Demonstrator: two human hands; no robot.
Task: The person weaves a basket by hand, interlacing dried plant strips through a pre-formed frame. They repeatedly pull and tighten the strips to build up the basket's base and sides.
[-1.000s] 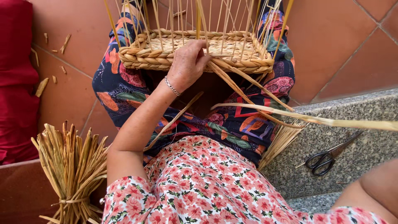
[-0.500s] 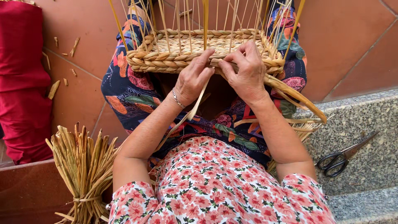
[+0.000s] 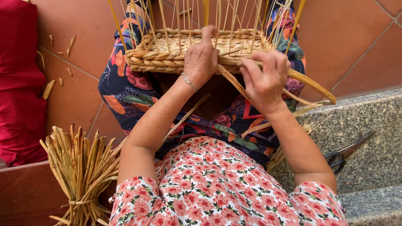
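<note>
A half-woven straw basket [image 3: 159, 56] rests on my lap, with several upright stakes rising from its braided rim. My left hand [image 3: 202, 56] presses on the near rim, fingers curled over the weave around one stake. My right hand [image 3: 264, 77] is just right of it, fingers pinching a flat straw strand [image 3: 312, 86] that runs from the rim out to the right. More loose strands trail down across my patterned skirt.
A tied bundle of straw [image 3: 81, 167] stands at my lower left. Black-handled scissors [image 3: 347, 152] lie on the grey stone step at right. A red cloth [image 3: 19, 83] lies at far left. Straw scraps dot the terracotta tiles [image 3: 343, 46].
My right hand came up from the lower right to the basket rim and took hold of the strand. The long strand that lay across the step was drawn in.
</note>
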